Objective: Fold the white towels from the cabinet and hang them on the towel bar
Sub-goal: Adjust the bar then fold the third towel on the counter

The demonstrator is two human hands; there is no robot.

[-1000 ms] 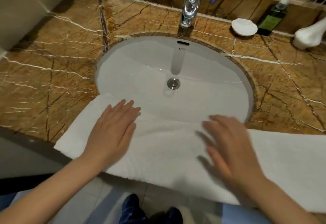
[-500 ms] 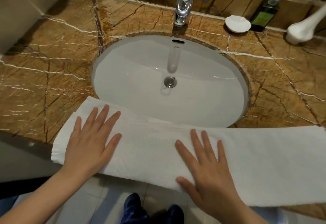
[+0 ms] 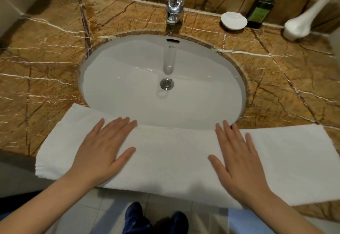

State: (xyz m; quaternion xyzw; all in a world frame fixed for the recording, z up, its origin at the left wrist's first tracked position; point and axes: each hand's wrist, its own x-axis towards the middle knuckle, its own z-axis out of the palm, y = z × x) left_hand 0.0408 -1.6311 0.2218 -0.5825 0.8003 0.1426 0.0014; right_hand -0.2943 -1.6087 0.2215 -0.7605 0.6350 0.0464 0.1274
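**Hands**
- Left hand (image 3: 103,147): flat, palm down, fingers straight and slightly spread. It presses on the towel and grasps nothing.
- Right hand (image 3: 237,158): the same pose, flat and pressing with straight fingers, nothing grasped. The 2 hands lie side by side, well apart.

**Task item**
- 1 white towel (image 3: 174,160): folded into a long band that lies directly under both palms. It runs outward past each hand and bridges the span between them. Its near edge overhangs the counter front by the wrists, and its far edge lies at the fingertips.

**Surroundings**
- Marble countertop (image 3: 46,59): brown and veined, under the towel ends on both sides.
- White oval basin (image 3: 128,86): just beyond the fingertips, with its near rim covered by the towel. The drain (image 3: 166,83) is farther out, between the hands.
- Chrome faucet (image 3: 174,0): beyond the basin.
- White dish (image 3: 233,20), dark green pump bottle (image 3: 260,11) and white long-handled object (image 3: 301,24): far beyond the right hand.
- 2 dark shoes (image 3: 136,219): on the floor below, between the forearms.
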